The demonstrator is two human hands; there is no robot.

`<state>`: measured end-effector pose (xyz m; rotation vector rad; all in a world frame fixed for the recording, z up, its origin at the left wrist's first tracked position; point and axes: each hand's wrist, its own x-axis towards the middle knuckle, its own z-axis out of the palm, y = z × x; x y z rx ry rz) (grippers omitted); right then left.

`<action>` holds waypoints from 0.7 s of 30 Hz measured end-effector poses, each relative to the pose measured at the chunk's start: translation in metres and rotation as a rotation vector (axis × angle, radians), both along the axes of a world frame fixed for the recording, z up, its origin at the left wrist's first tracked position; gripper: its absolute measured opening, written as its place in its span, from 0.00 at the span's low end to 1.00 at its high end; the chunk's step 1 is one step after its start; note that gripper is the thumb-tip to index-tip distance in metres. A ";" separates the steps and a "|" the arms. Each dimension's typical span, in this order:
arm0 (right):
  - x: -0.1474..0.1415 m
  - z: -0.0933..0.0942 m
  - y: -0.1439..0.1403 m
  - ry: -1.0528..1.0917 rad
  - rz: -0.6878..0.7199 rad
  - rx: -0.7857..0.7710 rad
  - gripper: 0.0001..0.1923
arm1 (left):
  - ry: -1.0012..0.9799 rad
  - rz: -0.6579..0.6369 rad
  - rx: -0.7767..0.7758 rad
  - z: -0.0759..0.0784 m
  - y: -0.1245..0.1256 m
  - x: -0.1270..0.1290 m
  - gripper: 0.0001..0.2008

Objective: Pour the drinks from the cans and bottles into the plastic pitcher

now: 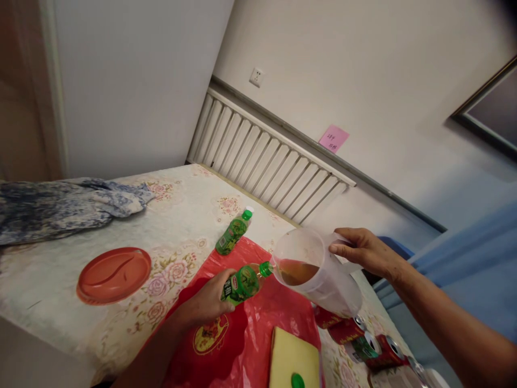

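Observation:
My left hand (208,302) grips a green-labelled drink bottle (242,282) tipped on its side, its open green neck at the rim of a clear plastic pitcher (323,280). Brown liquid sits inside the pitcher. My right hand (363,250) holds the pitcher by its handle, tilting it towards the bottle. A loose green cap (298,380) lies on a yellow block (294,358) near the front edge.
A second green bottle (233,231) lies capped on the floral tablecloth (52,280). A red plastic bag (250,334) spreads under the hands, a red lid (113,274) to the left, red cans (363,342) to the right, blue cloth (60,207) at the back left, a radiator (262,159) behind.

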<state>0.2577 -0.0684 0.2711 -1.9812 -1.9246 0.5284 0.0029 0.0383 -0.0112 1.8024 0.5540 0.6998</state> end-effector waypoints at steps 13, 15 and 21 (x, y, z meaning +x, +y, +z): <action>-0.002 0.002 0.003 -0.015 0.008 -0.019 0.24 | 0.023 0.007 0.000 0.006 -0.002 -0.003 0.32; -0.002 0.002 0.003 -0.012 0.002 -0.024 0.24 | 0.020 0.008 -0.005 0.008 -0.003 -0.003 0.32; 0.000 0.003 0.004 -0.018 0.020 -0.022 0.24 | 0.030 0.006 -0.001 0.012 -0.005 -0.004 0.31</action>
